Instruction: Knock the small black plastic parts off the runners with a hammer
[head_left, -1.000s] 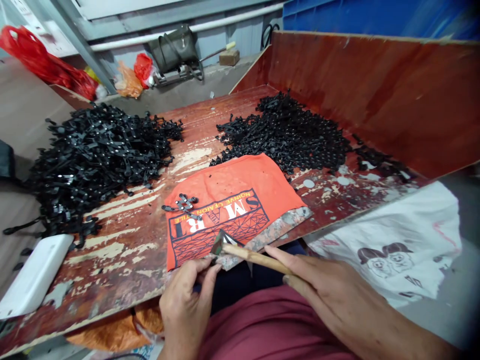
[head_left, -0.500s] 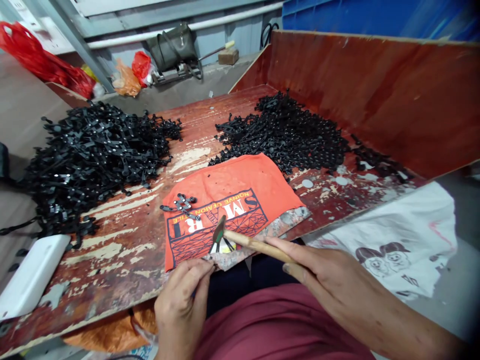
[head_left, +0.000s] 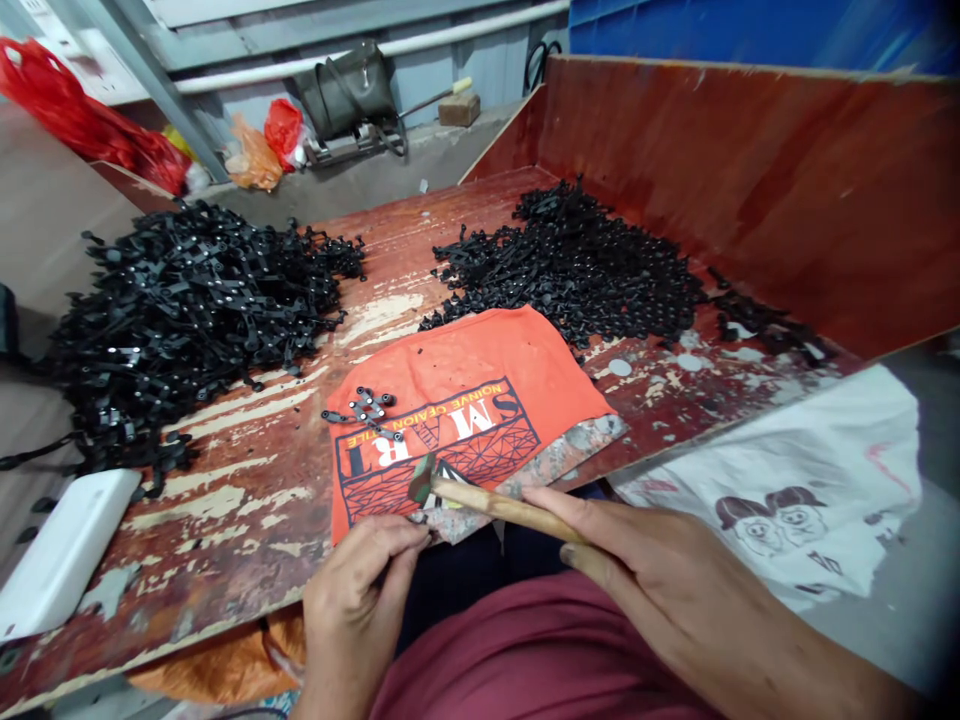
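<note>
My right hand [head_left: 660, 590] grips the wooden handle of a small hammer [head_left: 480, 500]. Its greenish head rests low over the near edge of an orange cloth [head_left: 480, 380]. My left hand [head_left: 360, 600] is pinched at that same edge, just below the hammer head, on something too small to make out. A small cluster of black linked parts [head_left: 367, 410] lies on the cloth. Under the cloth's near corner shows a stone-like slab [head_left: 570, 450].
Two large heaps of black parts lie on the worn red table [head_left: 247, 500]: one at the left [head_left: 180, 310], one at the back right [head_left: 577, 265]. A white block [head_left: 60, 550] sits at the near left. A red board wall [head_left: 750, 190] borders the right. A printed white bag [head_left: 787, 500] hangs at the right.
The hammer head rose over the cloth half a second ago and has come back down to the near edge. My left hand stays pinched there.
</note>
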